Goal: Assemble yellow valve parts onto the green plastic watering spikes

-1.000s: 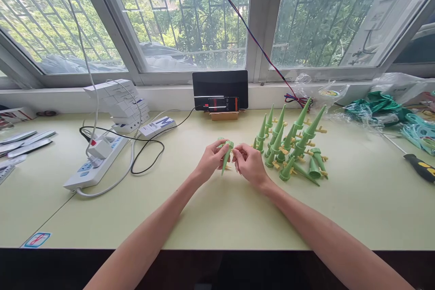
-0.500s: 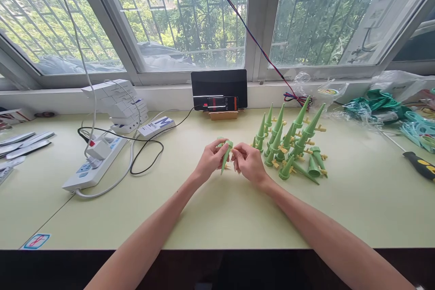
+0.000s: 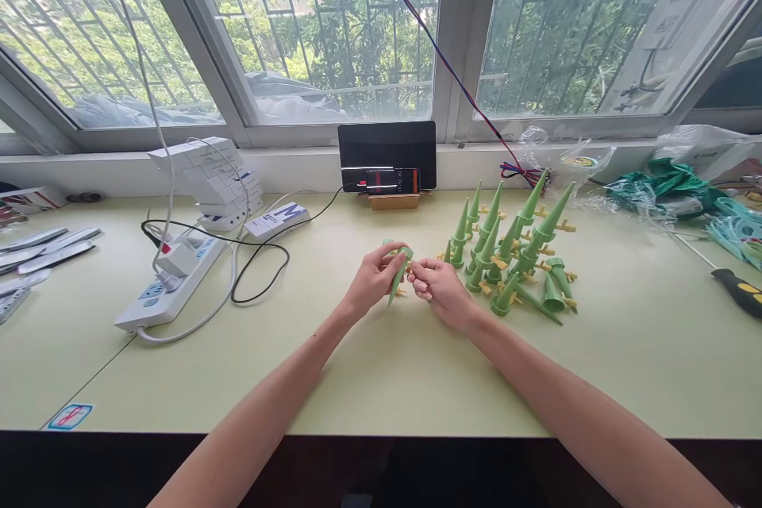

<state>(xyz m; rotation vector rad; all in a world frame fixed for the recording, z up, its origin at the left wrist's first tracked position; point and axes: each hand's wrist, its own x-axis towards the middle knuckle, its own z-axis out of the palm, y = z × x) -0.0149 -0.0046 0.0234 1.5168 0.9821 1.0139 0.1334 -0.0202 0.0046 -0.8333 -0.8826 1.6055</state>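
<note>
My left hand [image 3: 379, 276] is closed round a green plastic watering spike [image 3: 398, 276], its tip slanting down toward the table. At the spike's wide end, my right hand [image 3: 441, 286] pinches a small yellow valve [image 3: 410, 270]; the fingers cover most of it. Whether the valve is fixed to the spike cannot be made out. Under the hands lies another small yellow piece [image 3: 401, 292]. Just right of my right hand stands a group of green spikes [image 3: 513, 242] with yellow valves, several upright and a few lying down.
A power strip [image 3: 172, 286] with cables and stacked white boxes [image 3: 205, 175] stand to the left. Behind the hands, a phone [image 3: 393, 181] leans before a black tablet [image 3: 386, 143]. On the right are a screwdriver [image 3: 736, 290] and green plastic-wrapped items [image 3: 667, 186].
The fingers of my right hand have shifted at the spike's wide end, and more of the hand's side shows. My left hand keeps its hold. The whole view has moved slightly.
</note>
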